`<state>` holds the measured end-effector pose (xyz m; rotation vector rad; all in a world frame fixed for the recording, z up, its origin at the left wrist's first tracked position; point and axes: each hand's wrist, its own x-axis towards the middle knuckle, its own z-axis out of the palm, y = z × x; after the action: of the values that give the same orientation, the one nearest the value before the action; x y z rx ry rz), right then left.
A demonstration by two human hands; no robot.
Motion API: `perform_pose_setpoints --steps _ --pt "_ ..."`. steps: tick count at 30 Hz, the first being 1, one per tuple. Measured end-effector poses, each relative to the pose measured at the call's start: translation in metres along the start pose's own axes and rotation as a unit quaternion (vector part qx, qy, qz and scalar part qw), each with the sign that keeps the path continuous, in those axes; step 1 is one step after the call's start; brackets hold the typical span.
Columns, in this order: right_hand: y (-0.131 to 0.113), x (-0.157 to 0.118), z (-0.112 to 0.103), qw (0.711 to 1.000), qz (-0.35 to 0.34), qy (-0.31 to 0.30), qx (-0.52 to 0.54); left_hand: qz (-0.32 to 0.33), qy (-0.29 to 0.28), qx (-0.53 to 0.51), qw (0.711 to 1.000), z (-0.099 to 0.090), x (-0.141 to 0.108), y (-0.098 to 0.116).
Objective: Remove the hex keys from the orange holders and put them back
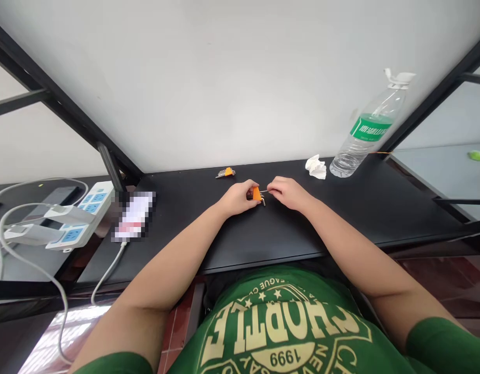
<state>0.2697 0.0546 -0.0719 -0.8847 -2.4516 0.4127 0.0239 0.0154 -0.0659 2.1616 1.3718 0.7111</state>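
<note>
My left hand (240,197) is closed around an orange hex key holder (256,194), with a few metal keys jutting from its right side. The fingers of my right hand (284,191) pinch the end of one thin hex key (264,191), whose other end reaches the holder. Whether that key is still seated in the holder is too small to make out. Behind my left hand, a second hex key set (226,172) with an orange holder lies on the black table (287,234), touched by neither hand.
Crumpled white tissue (316,167) and a large clear water bottle (362,130) stand at the back right. To the left are a blurred-out phone (134,215) on a charging cable and a white power strip (82,215) with plugs. Black metal frames (109,161) flank the table; a white wall rises behind.
</note>
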Motion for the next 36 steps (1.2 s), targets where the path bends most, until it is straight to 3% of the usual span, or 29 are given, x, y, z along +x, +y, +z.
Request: perform_pose_setpoints --steps 9,14,18,26,36 --pt "-0.014 -0.003 -0.003 0.997 -0.006 -0.007 -0.072 0.014 0.0 0.011 1.0 0.001 -0.001 0.001" --pt "-0.024 0.001 0.007 1.0 0.001 0.004 0.027 0.036 -0.004 0.025 0.999 0.001 -0.003 0.009" --pt "-0.014 0.005 0.01 0.993 0.049 0.041 0.103 0.041 0.001 0.036 0.999 0.001 -0.003 0.008" --pt "0.029 -0.001 -0.011 0.982 0.166 0.005 -0.086 -0.013 0.003 0.015 1.0 -0.002 -0.003 -0.001" --pt "0.017 0.004 -0.012 0.973 0.181 -0.046 -0.137 -0.013 0.005 0.004 1.0 -0.003 -0.002 -0.002"
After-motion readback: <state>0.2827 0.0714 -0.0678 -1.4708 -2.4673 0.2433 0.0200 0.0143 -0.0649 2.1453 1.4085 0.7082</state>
